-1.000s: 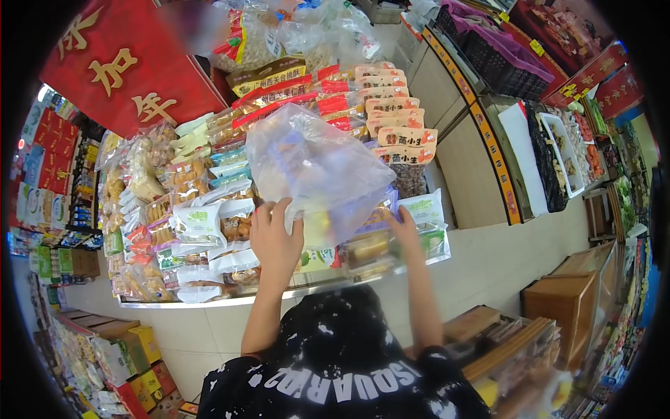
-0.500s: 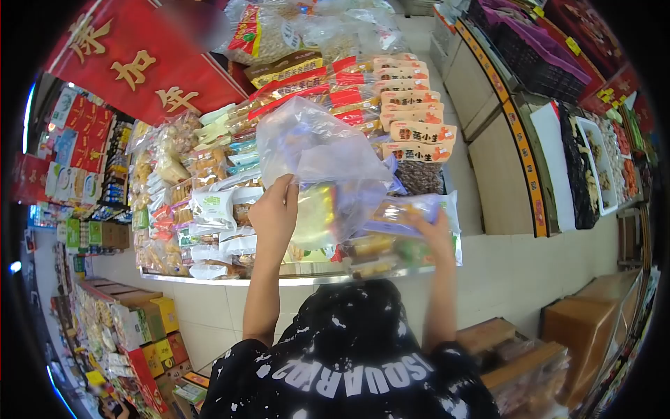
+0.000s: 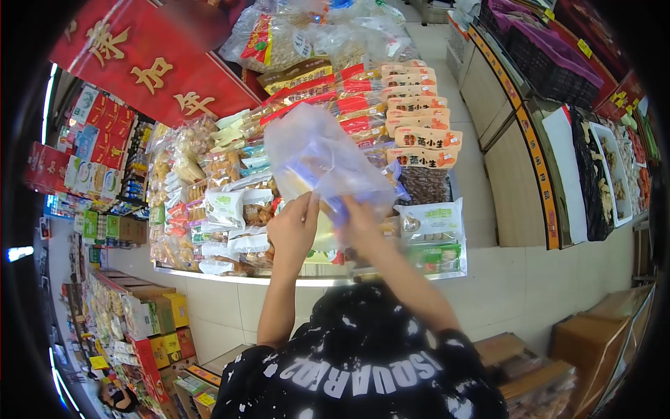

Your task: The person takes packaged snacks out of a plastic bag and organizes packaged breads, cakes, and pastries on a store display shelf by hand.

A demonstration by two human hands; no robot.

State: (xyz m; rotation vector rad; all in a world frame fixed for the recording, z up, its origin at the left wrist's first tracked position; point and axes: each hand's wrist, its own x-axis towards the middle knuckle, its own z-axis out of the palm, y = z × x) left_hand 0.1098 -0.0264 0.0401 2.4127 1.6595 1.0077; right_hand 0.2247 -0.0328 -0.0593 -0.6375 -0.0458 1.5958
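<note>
A clear plastic bag (image 3: pixel 296 133) is spread above the snack display, with purple packets showing through its film. My left hand (image 3: pixel 292 227) is closed, pinching the near edge of the bag between thumb and fingers. At the bag's mouth, my right hand (image 3: pixel 364 227) is blurred by motion, its fingers around a purple snack packet (image 3: pixel 336 211). Film partly covers that packet. To the right of my hands lie a white-and-green packet (image 3: pixel 433 220) and a green packet (image 3: pixel 441 257).
The display table's metal front edge (image 3: pixel 328 281) runs before my body. Rows of orange-topped packets (image 3: pixel 422 157) stand at the right, and bagged snacks (image 3: pixel 209 167) fill the left. A red banner (image 3: pixel 150 66) hangs at upper left. A wooden-sided counter (image 3: pixel 506 167) stands across the aisle.
My right hand has moved left with the purple packet, from the table's right side to the bag's mouth. My left hand still pinches the bag. The camera view has shifted slightly.
</note>
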